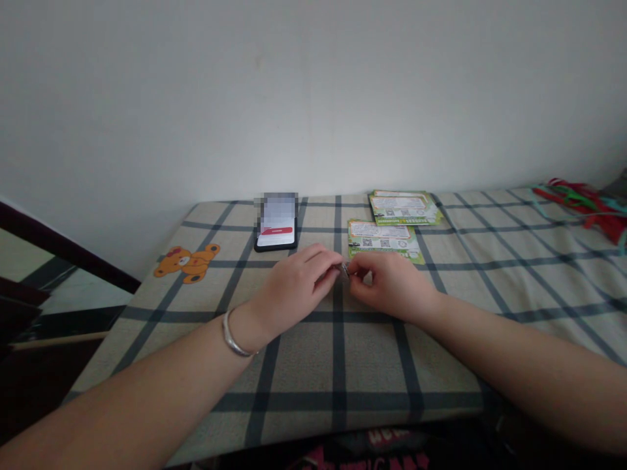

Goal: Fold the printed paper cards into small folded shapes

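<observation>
My left hand and my right hand meet at the middle of a plaid-covered surface. Both pinch a small silvery metal object, possibly a ring or key ring, between their fingertips. A silver bangle circles my left wrist. A green printed card lies just beyond my right hand.
A black phone with a lit screen lies behind my left hand. A stack of green cards sits further back. Red and green ribbons lie at the far right. A bear patch marks the cloth's left side. A white wall stands behind.
</observation>
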{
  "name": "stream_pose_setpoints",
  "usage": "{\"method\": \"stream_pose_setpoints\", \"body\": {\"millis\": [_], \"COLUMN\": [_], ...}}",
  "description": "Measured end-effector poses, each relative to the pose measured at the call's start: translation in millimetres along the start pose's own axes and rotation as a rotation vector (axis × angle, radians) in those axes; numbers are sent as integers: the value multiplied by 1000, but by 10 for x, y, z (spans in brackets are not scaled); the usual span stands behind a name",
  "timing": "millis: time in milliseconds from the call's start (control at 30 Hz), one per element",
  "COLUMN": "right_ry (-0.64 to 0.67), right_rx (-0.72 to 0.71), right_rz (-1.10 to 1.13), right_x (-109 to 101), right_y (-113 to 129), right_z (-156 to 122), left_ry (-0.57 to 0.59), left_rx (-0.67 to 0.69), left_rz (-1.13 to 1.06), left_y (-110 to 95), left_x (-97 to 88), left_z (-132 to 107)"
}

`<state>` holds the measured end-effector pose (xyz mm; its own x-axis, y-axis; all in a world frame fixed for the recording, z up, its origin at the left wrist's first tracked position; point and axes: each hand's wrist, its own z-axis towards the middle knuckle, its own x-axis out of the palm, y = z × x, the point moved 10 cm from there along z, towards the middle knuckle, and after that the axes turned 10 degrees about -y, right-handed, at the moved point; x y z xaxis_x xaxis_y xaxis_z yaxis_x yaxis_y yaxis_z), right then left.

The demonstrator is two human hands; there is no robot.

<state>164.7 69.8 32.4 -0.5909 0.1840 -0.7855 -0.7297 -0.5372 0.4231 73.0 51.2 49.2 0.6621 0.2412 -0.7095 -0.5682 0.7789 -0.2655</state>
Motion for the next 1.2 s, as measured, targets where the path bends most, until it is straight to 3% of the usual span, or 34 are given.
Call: {"method": "stream_pose_setpoints", "body": {"millis": [367, 867, 1200], "right_ry": [4, -38, -43], "right_rx": [168, 265, 231], "right_rz": [403, 657, 664], "right_x": [103, 181, 222], "right_y": [-169, -249, -275], "right_z": [42, 42, 49], "left_ry": [-123, -143, -105], "left_rx": [-37, -54, -118], "left_rz": [5, -80, -116], "left_y": [46, 130, 166], "left_x": [-100, -79, -29], "left_z": [2, 25, 11]}}
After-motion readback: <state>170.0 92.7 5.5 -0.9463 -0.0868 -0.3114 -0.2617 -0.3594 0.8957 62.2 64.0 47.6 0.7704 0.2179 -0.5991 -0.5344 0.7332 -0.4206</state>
